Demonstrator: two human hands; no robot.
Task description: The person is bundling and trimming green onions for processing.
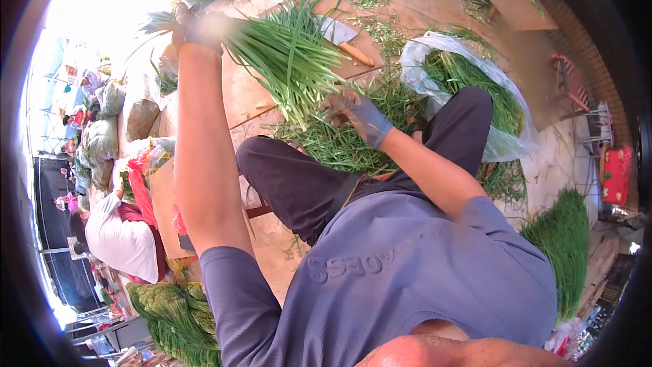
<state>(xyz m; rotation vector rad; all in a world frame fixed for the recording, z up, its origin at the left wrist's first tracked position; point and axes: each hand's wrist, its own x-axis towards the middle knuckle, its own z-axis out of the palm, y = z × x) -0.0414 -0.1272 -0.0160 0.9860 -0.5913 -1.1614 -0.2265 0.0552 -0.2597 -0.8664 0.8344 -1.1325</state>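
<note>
My left hand [195, 29], in a dark glove, is closed around a bunch of chives [285, 54]. The long green stalks fan out to the right, and a shorter end pokes out left of the fist. A pale bright spot blurs part of that hand. My right hand [356, 114], in a grey glove, is at the far ends of the stalks with its fingers curled together; whatever they pinch is hidden. Behind the bunch lies a cleaver [337, 31] with a wooden handle, on a board [255, 98]. Below the right hand is a heap of loose green leaves [333, 146].
An open plastic bag [414, 61] of greens stands right of my knee. More bundled greens [560, 245] lie at the right, others [173, 316] at lower left. Another person [125, 238] sits at the left. Filled bags [102, 139] line that side; a red stool [570, 85] stands far right.
</note>
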